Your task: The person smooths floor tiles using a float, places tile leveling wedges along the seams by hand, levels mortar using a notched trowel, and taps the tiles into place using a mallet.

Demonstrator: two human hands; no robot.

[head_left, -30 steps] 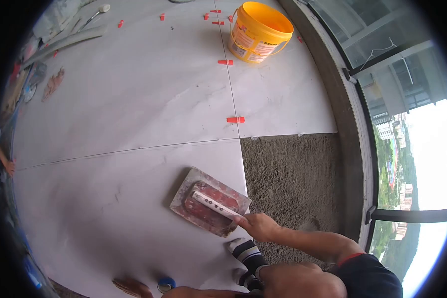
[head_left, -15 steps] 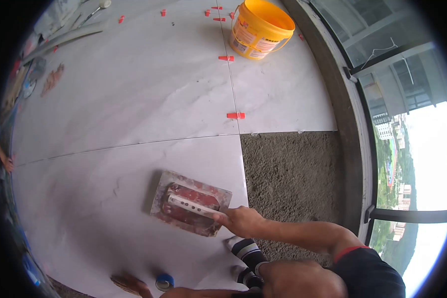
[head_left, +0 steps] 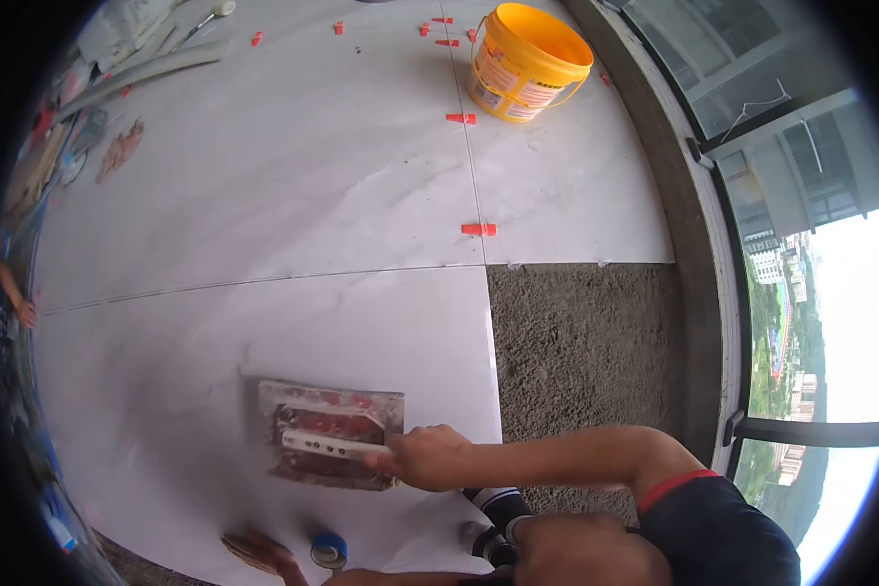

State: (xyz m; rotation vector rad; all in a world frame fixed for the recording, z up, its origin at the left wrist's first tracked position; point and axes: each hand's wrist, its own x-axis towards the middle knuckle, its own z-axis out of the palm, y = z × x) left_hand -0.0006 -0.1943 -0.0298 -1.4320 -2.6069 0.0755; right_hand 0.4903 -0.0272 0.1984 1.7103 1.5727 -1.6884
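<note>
My right hand (head_left: 430,457) is wrapped round the white handle of a flat rectangular tool (head_left: 332,435) with a worn red back. The tool lies over the large pale tile (head_left: 176,391) in the lower part of the view. My left hand (head_left: 256,553) rests near the bottom edge on the same tile, its fingers stretched out, partly seen. A blue roll (head_left: 329,550) sits just to its right. Bare rough mortar (head_left: 586,342) borders the tile on the right.
A yellow bucket (head_left: 530,61) stands on tiles at the top. Red wedges (head_left: 479,230) sit along the joints. Windows (head_left: 811,322) line the right side. Tools and a pole (head_left: 146,76) lie upper left. Another person's hand (head_left: 26,313) shows at the left edge.
My right hand has moved the tool left and down across the tile, turning it closer to level. My left hand stays in about the same place.
</note>
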